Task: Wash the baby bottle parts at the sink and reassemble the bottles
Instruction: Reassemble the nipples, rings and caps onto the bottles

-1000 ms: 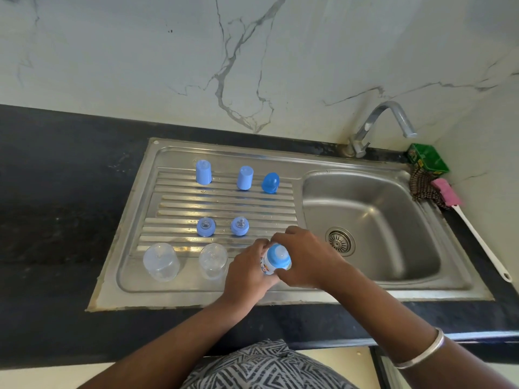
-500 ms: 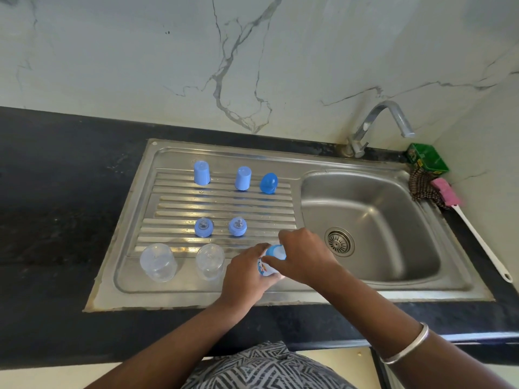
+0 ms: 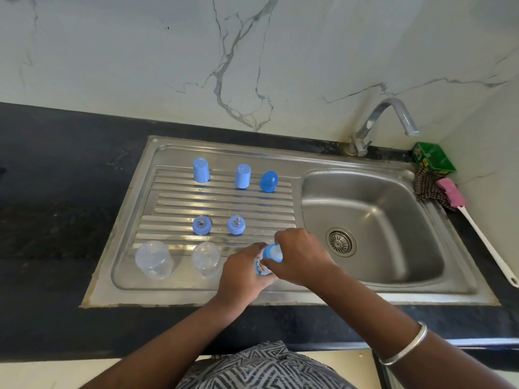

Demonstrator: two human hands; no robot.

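Note:
Over the drainboard's front right, my left hand (image 3: 243, 273) grips a clear baby bottle (image 3: 260, 267) with a printed label. My right hand (image 3: 302, 258) curls round the blue collar (image 3: 273, 252) on top of that bottle. Two clear bottle bodies (image 3: 154, 259) (image 3: 205, 259) stand upside down on the steel drainboard (image 3: 224, 202) at the front left. Behind them sit two blue collars with clear teats (image 3: 201, 224) (image 3: 236, 224). In the back row stand two light blue caps (image 3: 201, 170) (image 3: 242, 176) and a darker blue cap (image 3: 268, 181).
The sink basin (image 3: 373, 220) with its drain (image 3: 340, 242) lies to the right, under the tap (image 3: 393, 116). A green box (image 3: 432, 158), a checked cloth (image 3: 427, 186) and a pink brush with a white handle (image 3: 477, 228) lie at the right edge. Black counter (image 3: 56, 192) surrounds the sink.
My right hand has shifted round the blue collar on the held bottle, covering more of it than a second ago. The bottle stays in my left hand. Nothing on the drainboard has moved.

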